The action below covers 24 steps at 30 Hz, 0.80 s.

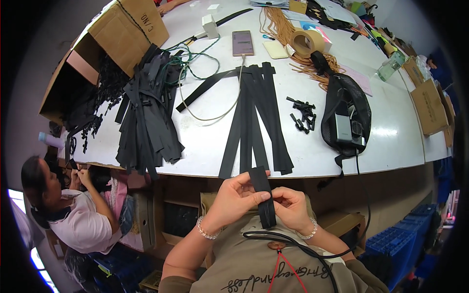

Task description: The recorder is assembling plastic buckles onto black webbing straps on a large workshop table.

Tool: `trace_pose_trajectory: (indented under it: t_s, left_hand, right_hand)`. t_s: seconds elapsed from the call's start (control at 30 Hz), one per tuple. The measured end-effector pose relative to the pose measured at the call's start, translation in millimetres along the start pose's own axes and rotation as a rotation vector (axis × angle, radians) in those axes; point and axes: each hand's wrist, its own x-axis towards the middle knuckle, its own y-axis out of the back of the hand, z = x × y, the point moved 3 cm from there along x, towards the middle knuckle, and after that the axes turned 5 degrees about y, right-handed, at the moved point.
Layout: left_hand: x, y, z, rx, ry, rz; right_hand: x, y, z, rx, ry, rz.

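Note:
A flat black strap [261, 181] is held in front of my body, just off the table's front edge. My left hand [233, 198] pinches it between thumb and fingers from the left. On its right side, my right hand [292, 206] has its fingers closed on the strap's lower part. Past my hands, several long black straps [249, 107] lie fanned out on the white table [205, 141]. To their right is a small pile of black plastic pieces [303, 115].
A large heap of black straps [151, 112] and an open cardboard box [124, 29] stand at left. A phone [243, 44] with a white cable, a tape roll [309, 43] and a black mesh bag [344, 115] lie farther back and right. Another person [78, 215] sits at left.

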Motion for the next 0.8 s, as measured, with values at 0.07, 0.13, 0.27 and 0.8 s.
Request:
trace_pose_trajectory:
  t_s: [0.07, 0.13, 0.27, 0.8]
  left_hand:
    - [-1, -1, 0, 0.005, 0.025, -0.023]
    - [-3, -4, 3, 0.034, 0.051, -0.002]
    - [-4, -6, 4, 0.151, 0.041, -0.073]
    - [0, -26, -12, 0.002, 0.070, -0.208]
  right_hand:
    - [0, 2, -3, -0.031, 0.032, 0.024]
    - [1, 4, -7, -0.201, 0.098, -0.003]
    - [4, 10, -13, -0.317, 0.165, 0.004]
    - [8, 23, -4, -0.313, 0.220, 0.187]
